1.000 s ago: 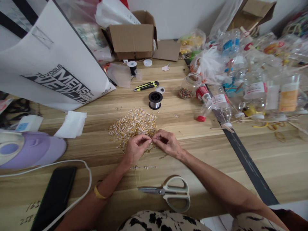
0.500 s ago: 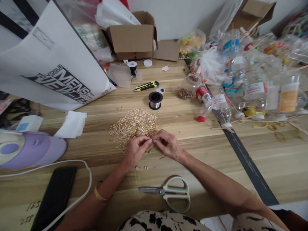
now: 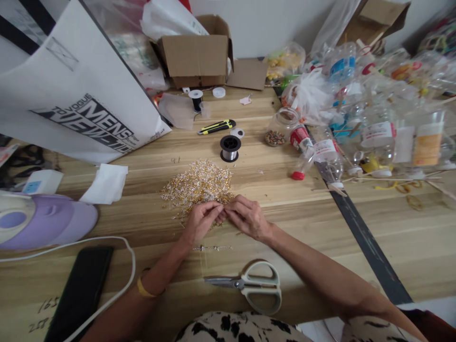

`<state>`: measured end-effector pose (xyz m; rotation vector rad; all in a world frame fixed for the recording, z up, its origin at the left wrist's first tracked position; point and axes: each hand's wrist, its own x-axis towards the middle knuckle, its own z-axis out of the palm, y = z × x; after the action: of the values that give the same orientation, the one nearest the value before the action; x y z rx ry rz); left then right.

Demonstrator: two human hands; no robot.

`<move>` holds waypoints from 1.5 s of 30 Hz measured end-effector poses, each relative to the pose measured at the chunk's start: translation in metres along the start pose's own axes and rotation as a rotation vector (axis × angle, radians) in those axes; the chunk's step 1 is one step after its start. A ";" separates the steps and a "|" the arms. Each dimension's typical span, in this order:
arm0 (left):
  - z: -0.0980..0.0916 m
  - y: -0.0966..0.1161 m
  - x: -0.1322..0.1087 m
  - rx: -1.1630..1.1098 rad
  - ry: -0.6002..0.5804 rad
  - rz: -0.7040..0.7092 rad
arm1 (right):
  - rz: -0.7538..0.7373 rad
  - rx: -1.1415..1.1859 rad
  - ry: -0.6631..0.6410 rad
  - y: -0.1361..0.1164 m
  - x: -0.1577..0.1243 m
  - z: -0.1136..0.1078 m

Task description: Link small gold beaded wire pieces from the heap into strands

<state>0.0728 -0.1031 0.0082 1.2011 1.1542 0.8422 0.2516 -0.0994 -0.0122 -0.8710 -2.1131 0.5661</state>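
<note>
My left hand (image 3: 202,221) and my right hand (image 3: 248,217) meet at the near edge of a pile of small gold and clear beads or findings (image 3: 199,184). The fingertips of both are pinched together and touch or nearly touch. Whatever lies between them is too small to make out. Just below, a short beaded chain (image 3: 213,248) rests on the table, with a thin clear thread hanging from it toward me. Closer to my body lie scissors (image 3: 249,283) with pale handles, their blades pointing left.
Beyond the pile stand a wire spool (image 3: 230,149) and a yellow-black utility knife (image 3: 216,127). A jar of beads (image 3: 277,133) and plastic bottles (image 3: 326,152) crowd the right. At left are a paper bag (image 3: 89,99), a purple device (image 3: 60,221), a phone (image 3: 80,289) and a white cable (image 3: 132,266).
My right hand has turned slightly, its fingers curling closer over the left fingertips. The left hand has shifted only a little. The objects on the table stay put.
</note>
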 end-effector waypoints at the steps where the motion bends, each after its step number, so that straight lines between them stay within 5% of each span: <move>1: 0.000 0.001 0.000 -0.003 -0.001 -0.003 | -0.006 -0.018 -0.004 0.000 -0.001 0.000; 21: -0.003 0.001 0.000 0.089 0.095 0.060 | 0.010 0.077 0.040 -0.003 0.005 -0.003; 45: -0.002 -0.007 -0.002 0.453 0.152 0.415 | 0.101 0.192 -0.023 -0.004 0.008 -0.006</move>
<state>0.0697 -0.1063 0.0016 1.8180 1.2809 1.0260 0.2503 -0.0958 -0.0020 -0.8677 -2.0045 0.8210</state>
